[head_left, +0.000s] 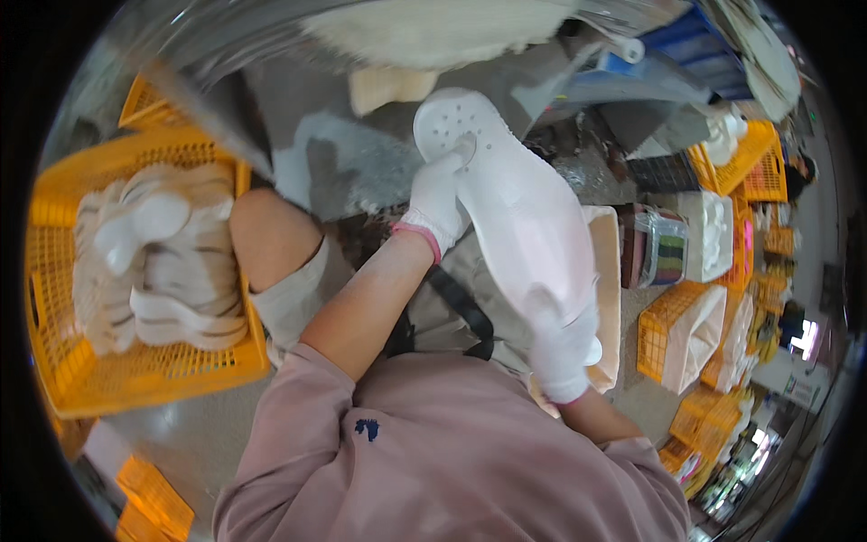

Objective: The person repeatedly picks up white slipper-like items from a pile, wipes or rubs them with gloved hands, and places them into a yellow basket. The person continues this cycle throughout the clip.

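I hold a white clog-style shoe point(515, 208) with small holes in its toe, tilted upward in front of me. My left hand point(438, 199), in a white glove with a pink cuff, grips the toe end, thumb pressed near the holes. My right hand point(564, 343), also in a white glove, grips the heel end from below. The shoe stretches between both hands above my lap.
A yellow plastic crate point(135, 379) full of white shoes stands at my left. A beige box point(607, 271) sits by my right knee. More yellow crates point(673, 334) and stacked containers crowd the right side. Grey floor lies ahead, with a cream pile at the top.
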Demonstrator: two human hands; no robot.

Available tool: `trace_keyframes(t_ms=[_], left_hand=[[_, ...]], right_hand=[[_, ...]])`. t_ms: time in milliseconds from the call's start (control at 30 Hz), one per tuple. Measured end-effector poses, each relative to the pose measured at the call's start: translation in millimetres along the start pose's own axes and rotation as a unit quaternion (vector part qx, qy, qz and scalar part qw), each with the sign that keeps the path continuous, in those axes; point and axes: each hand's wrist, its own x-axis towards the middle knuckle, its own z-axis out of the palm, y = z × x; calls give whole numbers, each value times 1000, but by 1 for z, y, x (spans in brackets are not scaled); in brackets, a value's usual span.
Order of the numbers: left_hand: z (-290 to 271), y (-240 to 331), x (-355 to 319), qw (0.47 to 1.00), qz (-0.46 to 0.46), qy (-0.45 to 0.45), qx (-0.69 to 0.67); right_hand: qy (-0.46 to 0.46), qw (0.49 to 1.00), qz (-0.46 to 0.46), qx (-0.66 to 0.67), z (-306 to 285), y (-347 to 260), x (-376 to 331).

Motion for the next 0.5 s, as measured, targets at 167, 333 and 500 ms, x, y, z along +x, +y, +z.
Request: trace_keyframes(t_ms=[167, 333, 500], left_hand=[[18, -13, 34, 987, 90, -126, 41], [8, 8, 83, 991, 43, -126, -30], [3, 27, 125, 929, 250, -142, 234]], right_hand=[[85, 994, -37, -59, 16, -23, 12], [33, 959, -184, -212, 9, -45, 85], [9, 974, -194, -118, 29, -54, 141]])
